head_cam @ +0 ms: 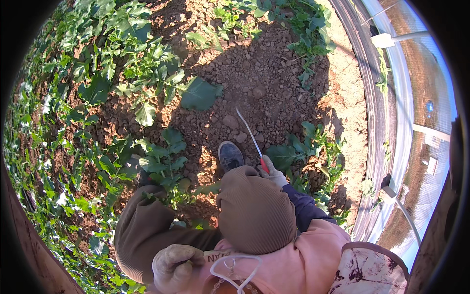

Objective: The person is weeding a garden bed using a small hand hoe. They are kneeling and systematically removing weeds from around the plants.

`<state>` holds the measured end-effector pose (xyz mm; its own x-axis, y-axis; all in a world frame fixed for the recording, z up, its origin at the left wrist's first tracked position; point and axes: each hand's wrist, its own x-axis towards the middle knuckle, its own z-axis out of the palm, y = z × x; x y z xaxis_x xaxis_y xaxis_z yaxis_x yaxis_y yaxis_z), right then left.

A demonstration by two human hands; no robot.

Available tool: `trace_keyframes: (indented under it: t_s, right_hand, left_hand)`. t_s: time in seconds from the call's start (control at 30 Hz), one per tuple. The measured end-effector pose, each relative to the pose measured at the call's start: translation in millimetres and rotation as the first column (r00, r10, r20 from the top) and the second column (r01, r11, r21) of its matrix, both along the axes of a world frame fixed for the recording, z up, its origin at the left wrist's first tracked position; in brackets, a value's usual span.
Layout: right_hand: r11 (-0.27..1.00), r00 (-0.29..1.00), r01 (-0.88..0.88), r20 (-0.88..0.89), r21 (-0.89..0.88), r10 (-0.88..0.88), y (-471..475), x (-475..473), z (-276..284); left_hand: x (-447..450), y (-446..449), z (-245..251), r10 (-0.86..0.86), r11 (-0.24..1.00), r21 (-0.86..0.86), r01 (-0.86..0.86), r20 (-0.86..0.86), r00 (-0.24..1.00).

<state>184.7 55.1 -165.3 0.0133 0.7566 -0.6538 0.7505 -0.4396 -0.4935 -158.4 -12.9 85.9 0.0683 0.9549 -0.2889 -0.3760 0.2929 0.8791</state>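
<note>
My right hand [274, 175], in a light work glove, is closed around the red handle [264, 165] of a long thin blade [249, 129]. The curved metal points away from me over the bare soil, beside a dark shoe [230, 156]. My left hand [176, 262], also gloved, is raised near my chest at the bottom, its fingers curled; whether it holds anything is unclear. My knee in brown ribbed trousers [257, 209] rises between the two hands.
Leafy green plants [128, 70] fill the left side, and more [312, 150] grow by my right arm. Stones [230, 121] lie in the soil [257, 73]. Along the right runs a greenhouse wall of plastic film [402, 110] with metal tubes.
</note>
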Motion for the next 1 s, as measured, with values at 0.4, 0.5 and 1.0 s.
trace_keyframes:
  t_s: [0.4, 0.5, 1.0]
  right_hand:
    - [0.934, 0.902, 0.341, -0.242, -0.104, -0.357, 58.5, -48.3, 29.3]
    - [0.901, 0.89, 0.271, -0.269, -0.338, -0.368, 111.3, -51.7, 39.2]
    - [0.844, 0.782, 0.528, -0.333, -0.095, -0.527, -3.2, 24.4, 31.4]
  left_hand:
    - [-6.5, -2.2, -1.7, -0.069, 0.996, 0.054, 0.069, 0.007, 0.998]
    - [-3.2, 1.5, -5.7, -0.086, 0.983, 0.163, 0.086, -0.012, 0.996]
    - [-7.1, -0.2, -6.0, -0.089, 0.992, 0.089, 0.084, 0.043, 0.995]
